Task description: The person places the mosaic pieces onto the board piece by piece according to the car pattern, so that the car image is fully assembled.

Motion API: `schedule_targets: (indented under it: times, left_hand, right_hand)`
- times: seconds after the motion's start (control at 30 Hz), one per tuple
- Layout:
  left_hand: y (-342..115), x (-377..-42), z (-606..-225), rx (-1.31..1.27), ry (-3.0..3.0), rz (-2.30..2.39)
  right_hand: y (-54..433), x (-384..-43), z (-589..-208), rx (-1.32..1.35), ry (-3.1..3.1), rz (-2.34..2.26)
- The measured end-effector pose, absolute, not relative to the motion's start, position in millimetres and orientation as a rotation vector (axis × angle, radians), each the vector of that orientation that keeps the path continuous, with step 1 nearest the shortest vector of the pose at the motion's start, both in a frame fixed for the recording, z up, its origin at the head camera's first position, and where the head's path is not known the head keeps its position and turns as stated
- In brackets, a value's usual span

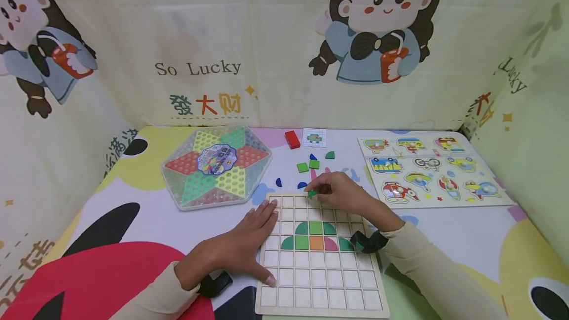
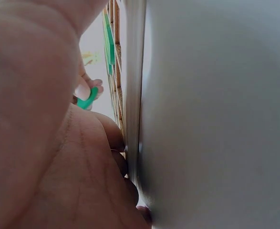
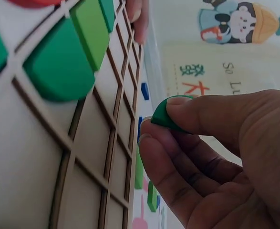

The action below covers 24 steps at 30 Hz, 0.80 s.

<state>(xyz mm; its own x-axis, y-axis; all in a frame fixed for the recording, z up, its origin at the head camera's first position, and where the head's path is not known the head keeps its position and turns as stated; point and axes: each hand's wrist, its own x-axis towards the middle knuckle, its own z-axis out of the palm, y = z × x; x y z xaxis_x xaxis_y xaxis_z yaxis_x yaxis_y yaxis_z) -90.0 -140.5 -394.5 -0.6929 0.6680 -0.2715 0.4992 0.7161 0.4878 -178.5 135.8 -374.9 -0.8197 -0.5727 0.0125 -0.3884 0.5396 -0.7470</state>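
A wooden grid board (image 1: 317, 276) lies in front of me, with green, orange and pink pieces set in its middle cells. Between thumb and fingertips my right hand (image 1: 340, 192) pinches a dark green quarter-circle piece (image 3: 164, 114), held above the board's far edge. My left hand (image 1: 243, 239) rests along the board's left edge, its fingers spread and the thumb near the lower left rim. In the left wrist view the palm (image 2: 77, 162) lies against the board's side. Just beyond the board are light green squares (image 1: 303, 167), blue pieces (image 1: 278, 182) and another green quarter-circle (image 1: 330, 154).
A hexagonal Chinese checkers box (image 1: 216, 167) stands at the back left. At the back are a red block (image 1: 292, 140) and a small pattern card (image 1: 314, 138). A vehicle puzzle board (image 1: 428, 169) lies at the right. A printed cloth (image 1: 284, 98) hangs behind the table.
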Motion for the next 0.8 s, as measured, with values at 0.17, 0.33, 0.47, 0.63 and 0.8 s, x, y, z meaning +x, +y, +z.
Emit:
schedule_targets:
  times: [0.17,0.33,0.47,0.63,0.8]
  left_hand:
    - [-141,-91,-395,0.896,2.485,0.534]
    - [-141,-91,-395,0.904,2.481,0.538]
    - [-141,-90,-395,0.905,2.48,0.542]
    - [-141,-91,-395,0.898,2.473,0.551]
    - [-142,-91,-394,0.895,2.467,0.556]
  right_hand:
    - [131,-171,-372,-0.836,2.503,-1.18]
    - [127,-167,-375,-0.843,2.477,-1.17]
    - [124,-162,-376,-0.86,2.436,-1.16]
    - [120,-154,-378,-0.889,2.394,-1.15]
    - [116,-145,-378,-0.924,2.395,-1.143]
